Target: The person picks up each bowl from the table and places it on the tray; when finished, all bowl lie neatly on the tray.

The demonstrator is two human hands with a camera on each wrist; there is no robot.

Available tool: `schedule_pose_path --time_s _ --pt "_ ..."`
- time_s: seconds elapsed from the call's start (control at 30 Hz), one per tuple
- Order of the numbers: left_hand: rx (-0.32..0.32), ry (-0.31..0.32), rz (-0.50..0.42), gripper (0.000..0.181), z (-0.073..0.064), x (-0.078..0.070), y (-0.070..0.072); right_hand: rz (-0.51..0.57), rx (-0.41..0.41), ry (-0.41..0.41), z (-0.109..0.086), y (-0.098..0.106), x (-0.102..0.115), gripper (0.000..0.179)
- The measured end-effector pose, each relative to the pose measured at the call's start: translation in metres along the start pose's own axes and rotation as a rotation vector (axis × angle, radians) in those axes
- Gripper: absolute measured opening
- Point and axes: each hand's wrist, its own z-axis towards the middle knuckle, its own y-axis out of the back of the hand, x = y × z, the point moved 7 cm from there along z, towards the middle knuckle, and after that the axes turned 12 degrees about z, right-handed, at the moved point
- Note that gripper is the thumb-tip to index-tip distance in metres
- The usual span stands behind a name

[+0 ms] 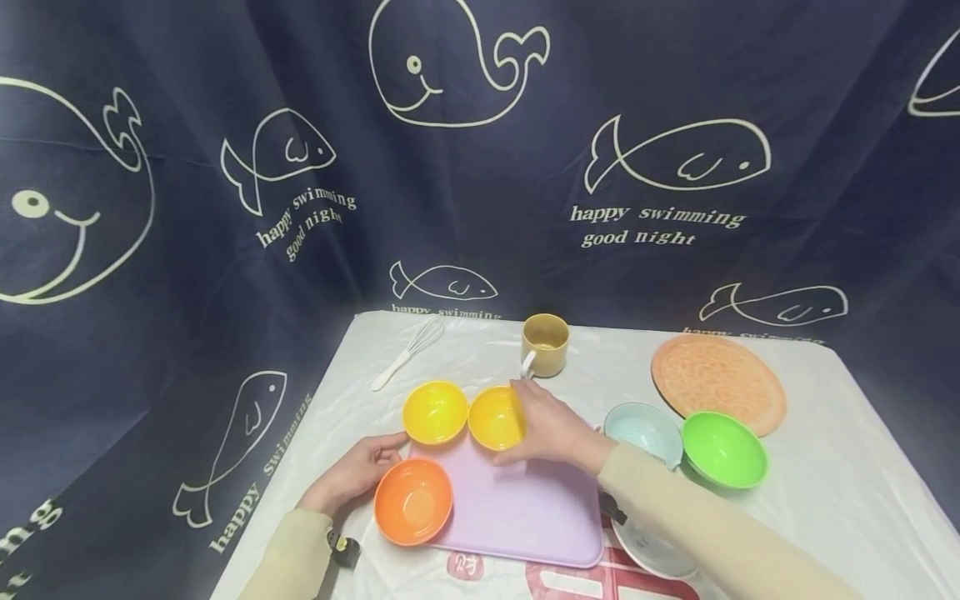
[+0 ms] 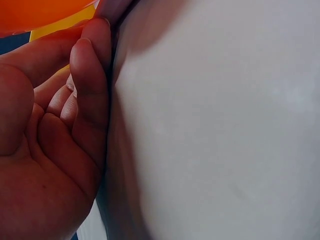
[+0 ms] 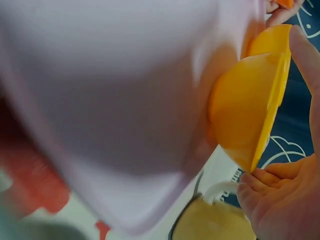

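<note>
My right hand (image 1: 546, 423) spans a yellow bowl (image 1: 495, 419) at the lilac board's far edge, its thumb and fingers at opposite sides of the rim. In the right wrist view, fingertips meet the rim of this yellow bowl (image 3: 245, 105). A second yellow bowl (image 1: 435, 412) stands close on its left. My left hand (image 1: 360, 468) pinches the left edge of the lilac board (image 1: 517, 512) with fingers curled, though the exact contact is partly hidden. Just below that hand, an orange bowl (image 1: 414, 502) sits over the board's near left corner.
Behind the board are a white-handled whisk (image 1: 408, 354) and a mustard mug (image 1: 546, 343). To the right lie a light blue bowl (image 1: 641, 429), a green bowl (image 1: 724, 450) and a round orange-brown disc (image 1: 716, 379). My right forearm partly covers a pale bowl (image 1: 656, 550).
</note>
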Motion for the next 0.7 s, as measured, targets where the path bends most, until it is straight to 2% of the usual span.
schedule_pose_path --time_s 0.17,0.33,0.43,0.7 --pt "-0.012 -0.005 0.021 0.063 -0.002 -0.001 0.000 0.024 -0.021 -0.030 -0.024 0.026 -0.005 0.128" --pt "-0.007 -0.001 0.006 0.063 -0.003 -0.002 -0.001 -0.019 -0.097 -0.043 -0.059 0.070 -0.024 0.126" --pt "-0.007 -0.007 -0.010 0.063 -0.003 -0.002 -0.002 -0.055 -0.153 -0.047 -0.084 0.097 -0.042 0.122" --pt "-0.004 -0.011 -0.022 0.064 -0.002 -0.002 -0.004 -0.099 -0.263 -0.159 -0.156 0.156 -0.102 0.122"
